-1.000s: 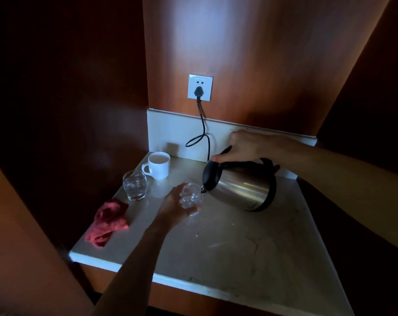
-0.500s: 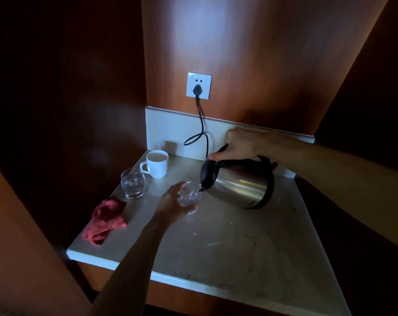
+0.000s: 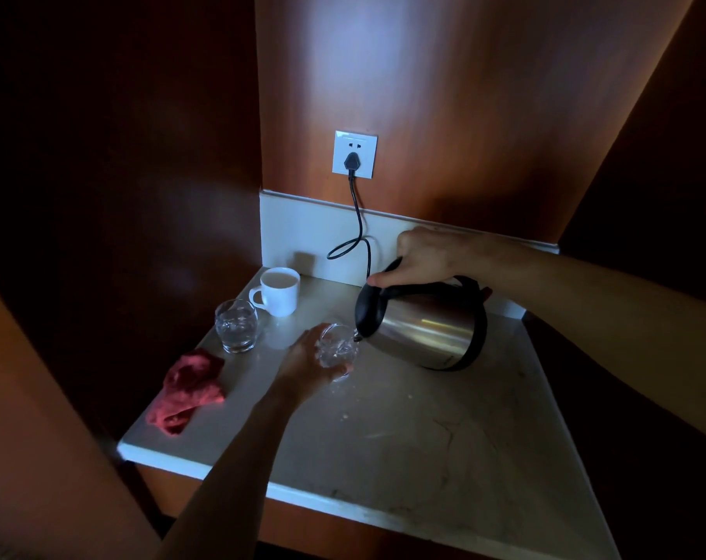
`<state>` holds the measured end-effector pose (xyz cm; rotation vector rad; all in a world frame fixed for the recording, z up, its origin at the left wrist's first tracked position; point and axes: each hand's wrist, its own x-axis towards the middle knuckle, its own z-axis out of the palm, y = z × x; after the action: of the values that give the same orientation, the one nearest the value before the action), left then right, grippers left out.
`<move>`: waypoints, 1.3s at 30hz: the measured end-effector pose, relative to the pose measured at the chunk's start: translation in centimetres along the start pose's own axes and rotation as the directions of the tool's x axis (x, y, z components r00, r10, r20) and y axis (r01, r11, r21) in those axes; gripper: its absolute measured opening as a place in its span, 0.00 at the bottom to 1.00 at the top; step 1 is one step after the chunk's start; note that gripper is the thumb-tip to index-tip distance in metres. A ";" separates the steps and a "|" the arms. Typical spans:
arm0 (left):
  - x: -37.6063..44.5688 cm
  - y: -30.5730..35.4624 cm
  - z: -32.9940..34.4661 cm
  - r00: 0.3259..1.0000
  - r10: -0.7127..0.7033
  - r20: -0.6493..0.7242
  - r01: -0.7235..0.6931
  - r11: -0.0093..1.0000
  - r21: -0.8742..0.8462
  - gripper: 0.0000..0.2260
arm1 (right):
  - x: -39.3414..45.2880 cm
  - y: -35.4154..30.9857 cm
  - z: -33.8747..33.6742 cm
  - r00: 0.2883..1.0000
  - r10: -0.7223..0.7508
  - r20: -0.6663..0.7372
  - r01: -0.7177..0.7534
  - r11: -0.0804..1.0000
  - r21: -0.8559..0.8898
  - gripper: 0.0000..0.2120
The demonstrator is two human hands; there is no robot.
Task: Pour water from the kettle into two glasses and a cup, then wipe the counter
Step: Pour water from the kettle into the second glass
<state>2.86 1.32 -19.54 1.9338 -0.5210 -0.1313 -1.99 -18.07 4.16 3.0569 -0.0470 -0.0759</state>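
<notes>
My right hand (image 3: 424,256) grips the black handle of a steel kettle (image 3: 428,329), tipped to the left with its spout over a clear glass (image 3: 339,349). My left hand (image 3: 306,363) wraps around that glass, which stands on the pale marble counter (image 3: 424,438). Water shows inside it. A second glass (image 3: 236,326) holding water stands further left. Behind it is a white cup (image 3: 279,291), handle to the left. A crumpled red cloth (image 3: 189,388) lies near the counter's left edge.
A black cord (image 3: 359,224) runs from a white wall socket (image 3: 354,154) down behind the kettle. Dark wooden walls close in the counter on the left, back and right. A few small drops lie on the counter near the held glass.
Kettle, hands and glass hold nearly the same pose while water goes into the glass. The view has shifted slightly.
</notes>
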 end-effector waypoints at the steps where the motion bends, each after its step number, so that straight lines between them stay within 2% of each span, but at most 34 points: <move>1: 0.0 0.1 0.0 1.000 0.001 -0.001 -0.001 1.000 -0.004 0.36 | 0.1 0.0 0.0 1.000 -0.001 0.001 0.002 1.000 -0.002 0.33; 14: 0.1 -0.4 0.0 1.000 0.008 -0.003 -0.008 0.999 -0.053 0.33 | -0.2 -0.9 -1.0 1.000 -0.011 0.029 0.011 1.000 -0.018 0.33; 21: -0.3 0.5 -0.2 1.000 0.013 0.007 -0.013 1.000 -0.005 0.34 | -0.1 -1.3 -1.2 0.999 -0.015 0.029 0.016 0.999 -0.038 0.32; 24: -0.3 0.5 -0.2 1.000 0.016 -0.012 -0.017 1.000 -0.013 0.31 | -0.1 -1.3 -1.2 0.999 -0.019 0.033 0.020 0.999 -0.048 0.32; 31: -0.2 0.8 -0.3 1.000 0.022 0.000 -0.022 0.999 0.040 0.34 | 0.4 -1.4 -1.2 0.999 -0.020 0.044 0.022 0.999 -0.048 0.32; 39: -0.2 0.5 -0.1 0.999 0.023 -0.026 -0.024 1.000 -0.008 0.33 | 0.6 -1.5 -1.4 0.998 -0.031 0.060 0.034 0.998 -0.045 0.32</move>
<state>2.55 1.36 -19.06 1.9187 -0.5253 -0.0933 -1.26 -16.46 5.40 3.0090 0.0005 -0.1678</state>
